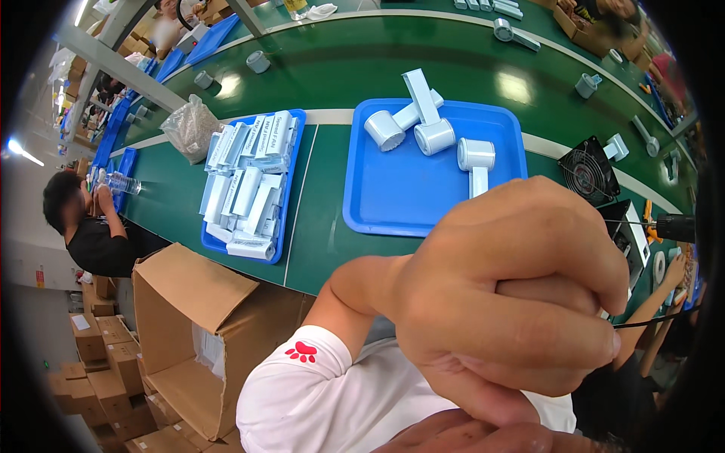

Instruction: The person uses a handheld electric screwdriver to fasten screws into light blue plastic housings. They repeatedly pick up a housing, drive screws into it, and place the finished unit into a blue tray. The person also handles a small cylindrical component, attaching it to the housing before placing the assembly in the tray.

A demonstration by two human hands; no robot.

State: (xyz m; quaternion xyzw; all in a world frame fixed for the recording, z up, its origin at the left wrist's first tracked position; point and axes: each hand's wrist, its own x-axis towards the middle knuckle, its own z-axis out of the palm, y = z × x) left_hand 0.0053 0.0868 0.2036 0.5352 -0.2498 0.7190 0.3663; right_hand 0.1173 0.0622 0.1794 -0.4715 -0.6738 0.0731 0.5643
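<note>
My left hand (pixel 513 302) is raised close to the camera, its fingers curled tightly into a fist. Whatever it may hold is hidden; a thin black cord (pixel 657 320) runs up to its right edge, and I cannot tell if it is gripped. Part of my right hand (pixel 476 438) shows below it at the bottom edge, mostly cut off, its finger pose unclear. Behind the fist lies a blue tray (pixel 408 200) with a few pale blue pieces, each a round drum on a flat handle. One such piece (pixel 476 157) is partly covered by my left hand.
A second blue tray (pixel 282 234) holds several stacked pale blue pieces. Beside it sits a clear bag (pixel 192 130). A black fan (pixel 589 172) and an electric screwdriver (pixel 674 227) are at right. An open cardboard box (pixel 181 332) stands lower left. Co-workers sit around the green bench.
</note>
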